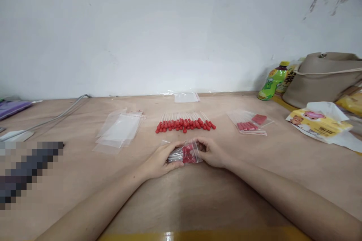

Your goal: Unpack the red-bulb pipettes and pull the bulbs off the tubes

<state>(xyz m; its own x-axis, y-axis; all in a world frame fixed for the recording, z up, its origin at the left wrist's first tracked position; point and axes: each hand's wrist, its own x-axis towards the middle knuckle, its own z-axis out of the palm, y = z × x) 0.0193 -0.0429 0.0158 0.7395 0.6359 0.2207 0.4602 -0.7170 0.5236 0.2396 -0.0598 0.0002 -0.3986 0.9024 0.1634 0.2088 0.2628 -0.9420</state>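
A clear plastic bag (189,153) lies across the table in front of me, with several white sticks with red rounded heads inside it. My left hand (160,160) is curled around the bag's left end, thumb below and fingers above. At the other end, my right hand (211,153) pinches the bag's edge near the red heads. Just beyond the bag, a row of loose red-headed sticks (182,123) is laid out, heads toward me. Flat clear bags (118,131) are spread to the left. Over on the right, filled bags (250,123) overlap each other.
Against the wall lies another clear bag (186,98). A green-labelled bottle (273,83) stands at the back right beside a beige handbag (322,81). A printed yellow-and-white wrapper (319,122) lies nearer. A grey cable (62,113) and a purple item (14,109) are at the left.
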